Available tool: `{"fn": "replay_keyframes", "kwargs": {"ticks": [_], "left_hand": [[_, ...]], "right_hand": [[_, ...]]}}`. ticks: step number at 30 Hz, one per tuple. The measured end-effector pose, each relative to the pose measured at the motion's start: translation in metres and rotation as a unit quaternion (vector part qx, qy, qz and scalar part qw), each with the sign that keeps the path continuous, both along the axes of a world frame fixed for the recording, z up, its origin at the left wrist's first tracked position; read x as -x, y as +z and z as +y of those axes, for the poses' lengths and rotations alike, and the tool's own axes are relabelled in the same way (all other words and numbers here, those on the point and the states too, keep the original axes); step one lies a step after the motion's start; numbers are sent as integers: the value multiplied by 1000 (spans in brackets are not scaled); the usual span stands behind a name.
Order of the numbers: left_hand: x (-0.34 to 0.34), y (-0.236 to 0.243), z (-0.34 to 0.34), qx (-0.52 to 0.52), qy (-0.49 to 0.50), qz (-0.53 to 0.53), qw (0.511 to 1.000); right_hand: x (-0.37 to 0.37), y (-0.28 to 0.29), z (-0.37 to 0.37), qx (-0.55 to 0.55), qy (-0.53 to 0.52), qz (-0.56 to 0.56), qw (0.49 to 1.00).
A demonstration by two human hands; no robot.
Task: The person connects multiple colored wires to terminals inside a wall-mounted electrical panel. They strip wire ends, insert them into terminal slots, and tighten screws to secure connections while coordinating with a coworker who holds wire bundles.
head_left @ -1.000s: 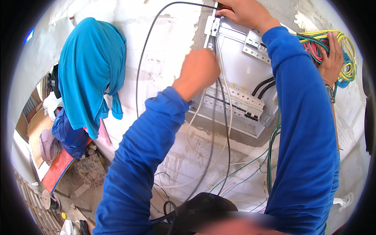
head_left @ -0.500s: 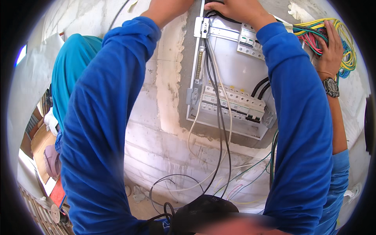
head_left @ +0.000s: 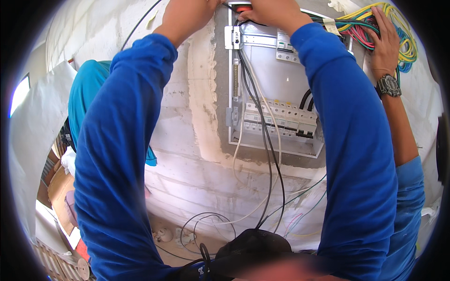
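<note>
My left hand is at the top edge of the view, beside the upper left corner of a white electrical box set in the wall. Its fingers curl closed, but their tips are cut off and I cannot make out what they hold. My right hand reaches over the top of the box, fingers bent round a black cable. Between the hands a small red object shows, its kind unclear. Inside the box are an upper breaker group and a lower breaker row. Black and white wires hang down across its front.
At right, another person's hand wearing a watch presses on a coil of coloured wires. Another person in teal clothing is at left. Loose wire loops lie low by the wall. A dark rounded thing stands at bottom centre.
The view has tilted, so the box's top edge shows more. The red object has come into sight between my hands. The teal-clothed person has shifted slightly. The other person's hand stays by the wire coil.
</note>
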State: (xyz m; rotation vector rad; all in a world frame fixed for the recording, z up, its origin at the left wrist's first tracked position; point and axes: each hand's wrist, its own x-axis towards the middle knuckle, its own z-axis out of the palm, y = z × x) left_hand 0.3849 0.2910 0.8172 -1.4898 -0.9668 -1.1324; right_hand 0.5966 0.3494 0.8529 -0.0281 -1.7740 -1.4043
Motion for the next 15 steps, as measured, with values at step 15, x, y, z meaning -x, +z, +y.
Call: {"fn": "replay_keyframes", "kwargs": {"ticks": [15], "left_hand": [[-80, 16, -3, 138, 179, 19, 974]], "right_hand": [[-9, -125, -74, 439, 124, 256, 852]]}}
